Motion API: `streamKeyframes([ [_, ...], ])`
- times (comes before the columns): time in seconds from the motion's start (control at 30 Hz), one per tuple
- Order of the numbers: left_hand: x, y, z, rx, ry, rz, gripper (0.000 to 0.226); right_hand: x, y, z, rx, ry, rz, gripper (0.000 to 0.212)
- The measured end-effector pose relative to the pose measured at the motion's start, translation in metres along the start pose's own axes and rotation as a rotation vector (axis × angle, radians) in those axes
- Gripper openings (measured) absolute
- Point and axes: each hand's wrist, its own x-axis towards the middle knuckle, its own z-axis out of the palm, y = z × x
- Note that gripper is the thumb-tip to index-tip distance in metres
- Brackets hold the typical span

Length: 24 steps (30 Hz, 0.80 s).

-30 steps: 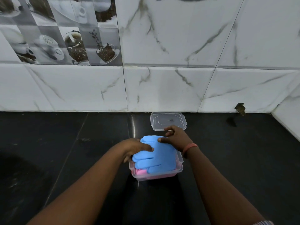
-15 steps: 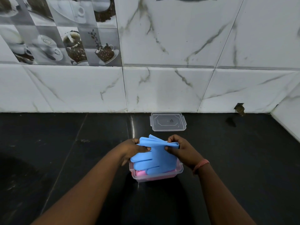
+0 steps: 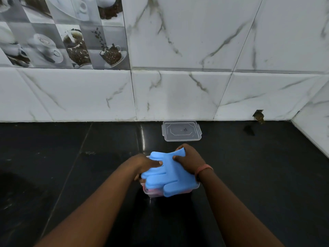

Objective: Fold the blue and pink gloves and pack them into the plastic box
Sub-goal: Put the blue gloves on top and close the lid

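Note:
A blue glove lies over the clear plastic box on the black counter, its fingers hanging over the box's near rim. A sliver of pink glove shows inside the box under it. My left hand grips the glove's left edge with the thumb on top. My right hand pinches the cuff at the far right, thumb on top and fingers curled behind. Most of the box is hidden by the glove and my hands.
The box's clear lid lies flat on the counter just beyond my hands, near the marble-tiled wall. A small hole breaks the wall at the right. The side wall closes in at far right.
The glove's far edge, lifted and bunched half a second ago, now lies lower and flatter over the box. Both hands have kept their hold and shifted slightly outward.

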Motion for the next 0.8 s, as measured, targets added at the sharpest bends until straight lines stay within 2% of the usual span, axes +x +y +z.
streamKeyframes([
  [0.17,0.003,0.012,0.009,0.323,0.215,0.075,0.045,-0.009,0.002,0.026,-0.005,0.180,0.017,0.038],
  [0.3,-0.013,0.015,0.017,0.689,0.556,0.187,0.066,-0.016,0.007,0.028,-0.160,0.289,-0.129,0.059],
  [0.37,-0.024,0.015,0.022,0.912,0.703,0.288,0.076,-0.020,0.009,0.026,-0.301,0.365,-0.253,0.057],
  [0.4,-0.026,0.013,0.024,0.964,0.683,0.374,0.080,-0.022,0.011,0.023,-0.367,0.388,-0.326,0.054],
  [0.47,-0.024,0.007,0.026,0.962,0.449,0.513,0.088,-0.026,0.014,0.017,-0.456,0.351,-0.448,0.052],
  [0.5,-0.022,0.004,0.027,0.961,0.328,0.532,0.092,-0.028,0.017,0.014,-0.489,0.286,-0.483,0.053],
  [0.57,-0.014,-0.004,0.028,1.020,0.206,0.517,0.092,-0.031,0.023,0.011,-0.569,0.117,-0.499,0.058],
  [0.67,-0.002,-0.017,0.034,1.142,0.157,0.477,0.088,-0.031,0.031,0.020,-0.681,-0.049,-0.400,0.059],
  [0.8,0.012,-0.025,0.036,1.261,0.209,0.499,0.081,-0.030,0.028,0.042,-0.711,-0.012,-0.261,0.061],
])
